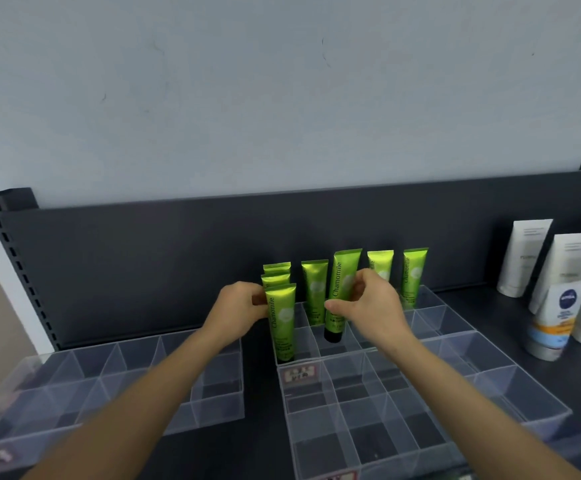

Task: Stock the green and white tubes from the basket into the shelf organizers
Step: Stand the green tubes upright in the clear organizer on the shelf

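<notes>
Several green tubes marked Chamomile stand upright in a clear shelf organizer [431,315]. My left hand [238,311] holds the front tube of the left column [282,323], which stands in its compartment with two more tubes behind it. My right hand [368,308] pinches another green tube [341,292] with a black cap, held upright just above a compartment in the middle. More green tubes [413,275] stand at the back right. The basket is out of sight.
A second clear organizer [361,410] lies in front and a third [109,379] to the left, both with bare compartments. White tubes [528,258] and a Nivea tube [555,320] stand at the right of the dark shelf. A dark back panel [178,265] rises behind.
</notes>
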A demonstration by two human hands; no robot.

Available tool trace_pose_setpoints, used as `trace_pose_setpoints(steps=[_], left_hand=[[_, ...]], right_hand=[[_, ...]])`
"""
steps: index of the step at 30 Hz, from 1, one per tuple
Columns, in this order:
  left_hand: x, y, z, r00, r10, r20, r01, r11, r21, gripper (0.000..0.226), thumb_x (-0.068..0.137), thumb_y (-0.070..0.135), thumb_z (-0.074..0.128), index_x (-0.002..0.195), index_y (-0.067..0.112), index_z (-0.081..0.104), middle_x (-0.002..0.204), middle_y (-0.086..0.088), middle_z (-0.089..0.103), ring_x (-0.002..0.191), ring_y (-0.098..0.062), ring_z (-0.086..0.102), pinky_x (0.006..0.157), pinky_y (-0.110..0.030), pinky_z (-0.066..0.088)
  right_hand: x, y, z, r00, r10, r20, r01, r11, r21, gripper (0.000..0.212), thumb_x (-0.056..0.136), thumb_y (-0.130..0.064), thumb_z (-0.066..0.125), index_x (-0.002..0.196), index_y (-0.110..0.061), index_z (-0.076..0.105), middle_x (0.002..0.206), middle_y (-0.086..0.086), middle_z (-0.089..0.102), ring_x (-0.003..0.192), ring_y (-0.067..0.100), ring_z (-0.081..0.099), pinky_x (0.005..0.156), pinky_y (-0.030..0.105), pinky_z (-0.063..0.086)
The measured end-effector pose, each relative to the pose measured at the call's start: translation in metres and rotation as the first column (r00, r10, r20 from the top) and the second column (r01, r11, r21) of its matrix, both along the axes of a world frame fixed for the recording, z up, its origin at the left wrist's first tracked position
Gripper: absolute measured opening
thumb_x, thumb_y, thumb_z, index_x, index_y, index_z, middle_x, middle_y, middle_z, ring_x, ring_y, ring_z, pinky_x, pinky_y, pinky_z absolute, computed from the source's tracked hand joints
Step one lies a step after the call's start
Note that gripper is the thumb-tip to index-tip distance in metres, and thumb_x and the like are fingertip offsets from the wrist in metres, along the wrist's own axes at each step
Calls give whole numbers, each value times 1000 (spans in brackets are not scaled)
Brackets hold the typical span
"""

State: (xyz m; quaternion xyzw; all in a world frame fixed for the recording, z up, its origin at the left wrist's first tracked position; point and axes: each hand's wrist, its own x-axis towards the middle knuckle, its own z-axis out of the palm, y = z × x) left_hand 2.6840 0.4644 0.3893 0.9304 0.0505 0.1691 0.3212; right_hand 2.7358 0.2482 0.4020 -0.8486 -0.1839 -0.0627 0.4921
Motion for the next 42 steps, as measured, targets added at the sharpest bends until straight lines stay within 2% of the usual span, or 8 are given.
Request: trace_pose_setpoints(steps=[3, 7, 14, 19, 23, 29, 34, 42], left_hand=[[-3, 8, 3, 1000, -5, -22, 6, 1000, 17, 8, 81, 17, 73, 78, 24, 70, 75, 13, 65, 72, 2, 60, 58, -6, 40], [-11, 23, 4, 998, 68, -18, -68, 997, 22, 21, 80, 15, 74, 100, 17, 71, 88, 7, 69, 81, 2, 62, 65, -7, 42], [-26, 28, 11, 990, 138, 21, -139, 990, 24, 25, 79, 12, 73, 103, 19, 69, 84, 9, 67, 80, -1, 61, 67, -9, 43], [-32, 22, 15, 988, 148, 53, -148, 989, -3, 24, 79, 15, 73, 102, 20, 69, 86, 9, 68, 82, -2, 62, 70, -12, 45], [-37, 17, 21, 985, 149, 84, -150, 989, -2, 21, 81, 17, 72, 102, 21, 69, 86, 10, 68, 82, -1, 62, 73, -13, 46], [-45, 9, 30, 976, 142, 167, -153, 987, 55, 17, 87, 15, 64, 102, 21, 69, 89, 10, 67, 80, 4, 59, 71, -7, 44], [-56, -3, 39, 962, 130, 240, -163, 979, 120, 19, 86, 17, 65, 105, 18, 69, 86, 11, 66, 78, 5, 59, 66, -2, 39], [-72, -78, 48, 939, -112, 325, -18, 928, 372, 31, 87, 38, 62, 109, 18, 68, 101, 4, 68, 93, -11, 62, 84, -35, 53]], right_hand=[[3, 7, -2, 1000, -15, 12, 16, 998, -57, 37, 74, -26, 79, 95, -16, 52, 84, -7, 54, 76, 10, 52, 56, 17, 38], [4, 15, -5, 999, -32, 31, 35, 995, -90, 38, 73, -28, 80, 94, -13, 52, 82, -6, 54, 77, 13, 53, 55, 19, 39], [5, 27, 5, 986, -66, 152, 70, 997, -21, 38, 74, -29, 79, 91, -11, 50, 80, -2, 55, 66, 5, 48, 51, 17, 34], [9, 37, -13, 997, -32, 67, 43, 984, -175, 38, 77, -24, 77, 86, -13, 42, 76, -1, 50, 64, 9, 48, 49, 20, 35], [13, 41, -24, 1000, -8, 16, 12, 965, -261, 35, 76, -22, 77, 89, -12, 46, 86, 3, 55, 79, 19, 55, 62, 29, 44], [13, 41, -22, 1000, -3, -3, 2, 961, -278, 36, 79, -26, 75, 87, -12, 43, 74, -4, 46, 75, 18, 53, 57, 26, 39], [4, 30, -13, 1000, -5, 23, 10, 970, -241, 44, 78, -27, 76, 104, -4, 48, 88, 7, 58, 77, 18, 55, 62, 28, 45], [-23, -24, -1, 976, -30, 214, 76, 975, -208, 50, 82, -24, 70, 126, -10, 50, 120, 6, 55, 109, 19, 54, 84, 22, 39]])
